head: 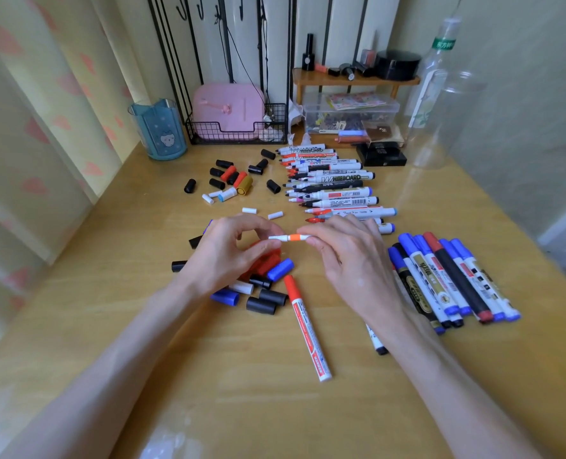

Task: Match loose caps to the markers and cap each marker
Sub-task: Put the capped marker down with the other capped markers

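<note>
- Fingers (268, 226) of the left hand (231, 256) pinch a white cap (277, 237); the right hand (351, 260) clamps its fingers on a thin orange-banded marker (295, 237), held level above the table (208, 376).
- Cap and marker meet end to end; I cannot tell whether the cap is seated.
- Loose caps (276, 270) lie at 7 o'clock from the marker, with far caps (231, 177) at 11.
- Open markers (334, 183) lie at 1 o'clock, capped markers (447, 279) at 4, and a red pen (308, 326) at 6.

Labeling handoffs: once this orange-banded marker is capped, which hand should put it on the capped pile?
Likely right. The right hand holds the orange-banded marker by its barrel, and the capped pile lies beside it; the left hand only pinches the white cap.
</note>
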